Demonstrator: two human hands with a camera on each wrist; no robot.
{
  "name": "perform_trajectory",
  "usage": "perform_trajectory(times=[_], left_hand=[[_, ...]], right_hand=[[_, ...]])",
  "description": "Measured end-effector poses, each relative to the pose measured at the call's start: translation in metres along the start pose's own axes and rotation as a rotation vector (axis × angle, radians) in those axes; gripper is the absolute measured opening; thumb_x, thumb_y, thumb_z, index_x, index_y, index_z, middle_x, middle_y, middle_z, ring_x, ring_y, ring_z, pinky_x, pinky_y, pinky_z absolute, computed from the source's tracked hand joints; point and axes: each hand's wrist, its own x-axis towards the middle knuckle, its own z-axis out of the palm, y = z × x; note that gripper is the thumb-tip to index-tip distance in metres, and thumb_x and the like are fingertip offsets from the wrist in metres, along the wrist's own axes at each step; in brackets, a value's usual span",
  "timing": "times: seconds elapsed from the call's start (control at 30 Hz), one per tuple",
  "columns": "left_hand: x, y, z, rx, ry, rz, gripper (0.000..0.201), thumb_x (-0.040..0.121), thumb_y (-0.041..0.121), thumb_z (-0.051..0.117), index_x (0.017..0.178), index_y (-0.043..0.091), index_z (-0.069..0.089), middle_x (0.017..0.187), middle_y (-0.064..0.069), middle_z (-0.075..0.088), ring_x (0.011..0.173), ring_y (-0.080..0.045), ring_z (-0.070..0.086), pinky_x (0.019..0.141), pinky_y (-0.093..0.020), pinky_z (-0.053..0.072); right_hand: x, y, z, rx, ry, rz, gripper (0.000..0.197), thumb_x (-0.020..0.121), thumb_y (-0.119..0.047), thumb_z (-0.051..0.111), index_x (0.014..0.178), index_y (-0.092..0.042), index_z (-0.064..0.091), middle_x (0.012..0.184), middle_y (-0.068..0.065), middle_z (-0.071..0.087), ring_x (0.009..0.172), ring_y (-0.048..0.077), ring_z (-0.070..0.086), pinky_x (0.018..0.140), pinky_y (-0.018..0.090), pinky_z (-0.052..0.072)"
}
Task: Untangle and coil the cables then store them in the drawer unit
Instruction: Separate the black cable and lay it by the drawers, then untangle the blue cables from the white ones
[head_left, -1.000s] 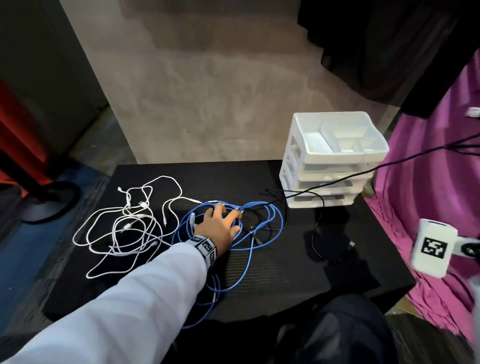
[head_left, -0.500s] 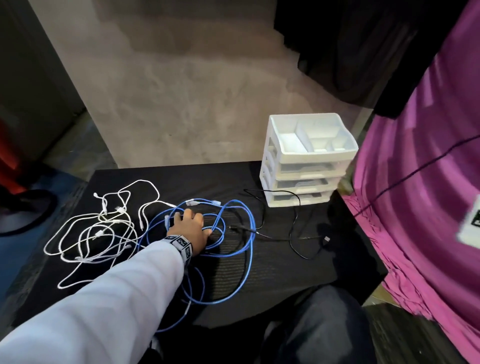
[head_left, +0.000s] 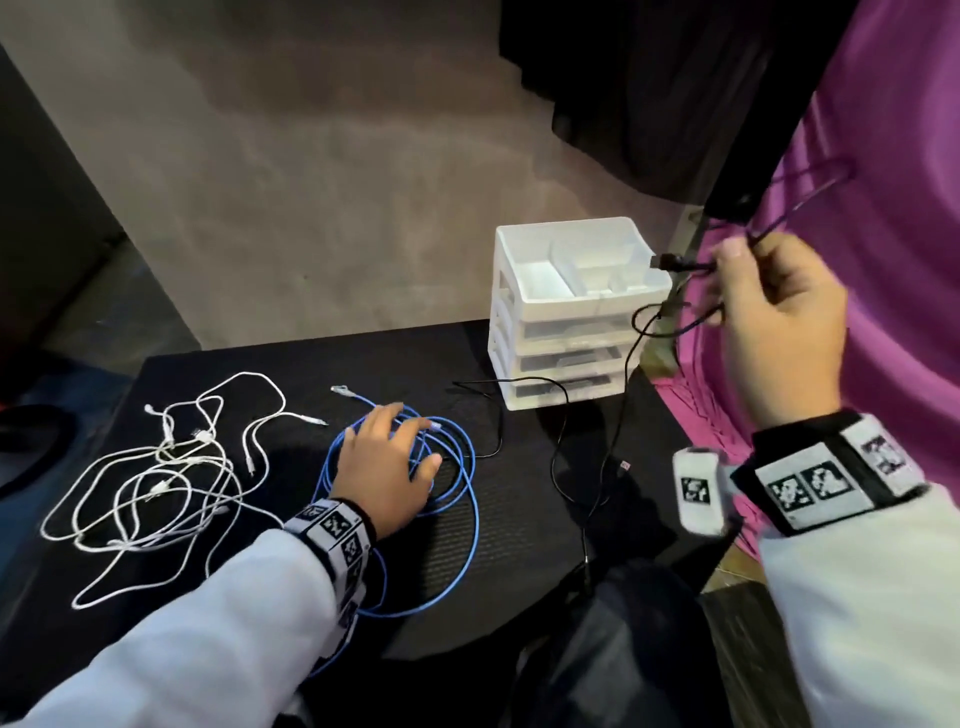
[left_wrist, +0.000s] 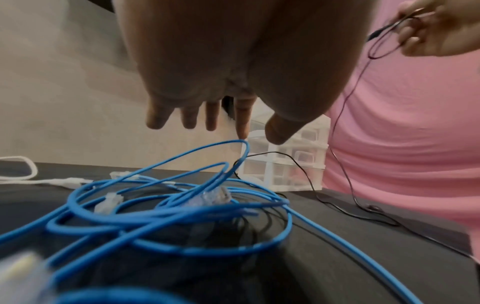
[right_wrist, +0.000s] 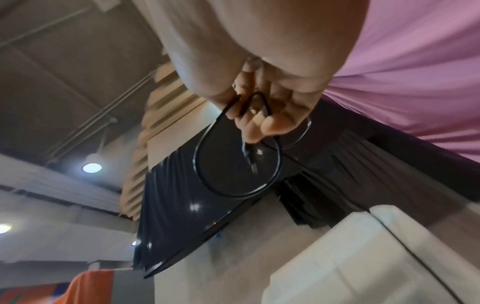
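A tangled blue cable (head_left: 457, 499) (left_wrist: 166, 216) lies in loops on the black table (head_left: 519, 545). My left hand (head_left: 387, 467) (left_wrist: 215, 115) is spread flat over it with straight fingers. Left of it sprawl tangled white cables (head_left: 156, 467). My right hand (head_left: 769, 317) (right_wrist: 265, 111) is raised beside the white drawer unit (head_left: 566, 312) and grips loops of a thin black cable (head_left: 623, 374) (right_wrist: 233, 164), whose plug (head_left: 667, 261) sticks out left of the fingers. The rest of the black cable hangs down onto the table.
A pink curtain (head_left: 883, 208) hangs close on the right, a black cloth (head_left: 649, 78) above the drawer unit. A concrete wall (head_left: 311, 182) stands behind the table. The table's front edge is near my dark-trousered lap (head_left: 623, 649).
My right hand has come into view, raised and holding looped black cable. The black cable has been pulled up off the table toward the right. My left hand stays on the blue cable.
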Motion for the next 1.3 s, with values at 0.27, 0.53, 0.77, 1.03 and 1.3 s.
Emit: perform_trajectory(times=[0.27, 0.53, 0.77, 1.03, 1.3], left_hand=[[-0.023, -0.024, 0.015, -0.138, -0.186, -0.089, 0.062, 0.082, 0.063, 0.051, 0.136, 0.032, 0.058, 0.131, 0.002, 0.056, 0.124, -0.021, 0.058, 0.114, -0.048, 0.040], [-0.029, -0.021, 0.017, -0.161, -0.263, -0.139, 0.065, 0.081, 0.062, 0.048, 0.138, 0.033, 0.058, 0.134, 0.002, 0.057, 0.126, -0.020, 0.058, 0.112, -0.041, 0.043], [-0.031, -0.026, 0.008, -0.196, -0.252, -0.143, 0.066, 0.077, 0.070, 0.044, 0.132, 0.038, 0.062, 0.130, 0.008, 0.062, 0.123, -0.015, 0.061, 0.110, -0.041, 0.044], [-0.038, -0.032, -0.010, -0.271, -0.167, -0.133, 0.031, 0.096, 0.040, 0.065, 0.124, 0.028, 0.068, 0.124, 0.010, 0.063, 0.106, -0.006, 0.061, 0.098, -0.018, 0.042], [-0.062, -0.062, -0.045, -0.397, 0.018, -0.257, 0.018, 0.097, 0.026, 0.067, 0.114, 0.027, 0.073, 0.107, 0.006, 0.070, 0.100, -0.010, 0.066, 0.096, -0.026, 0.047]], right_hand=[[0.118, -0.070, -0.011, 0.117, 0.044, -0.210, 0.035, 0.097, -0.034, 0.057, 0.101, -0.002, 0.071, 0.090, 0.011, 0.075, 0.082, 0.022, 0.076, 0.071, 0.041, 0.059], [0.044, -0.047, 0.016, -0.066, -0.107, -0.269, 0.020, 0.105, -0.027, 0.062, 0.096, -0.011, 0.069, 0.084, 0.010, 0.072, 0.075, 0.020, 0.071, 0.068, 0.030, 0.055], [-0.057, 0.138, 0.040, -0.857, -1.038, 0.053, 0.027, 0.100, -0.039, 0.065, 0.122, -0.029, 0.075, 0.117, -0.006, 0.073, 0.114, 0.022, 0.067, 0.098, 0.037, 0.053], [-0.051, 0.184, 0.040, -1.109, -1.213, 0.294, 0.071, 0.087, -0.023, 0.063, 0.150, -0.049, 0.042, 0.153, -0.006, 0.044, 0.142, 0.029, 0.034, 0.117, 0.048, 0.038], [-0.047, 0.132, 0.032, -0.825, -0.836, 0.160, 0.040, 0.080, -0.012, 0.060, 0.111, -0.037, 0.057, 0.125, -0.002, 0.062, 0.127, 0.031, 0.050, 0.107, 0.049, 0.043]])
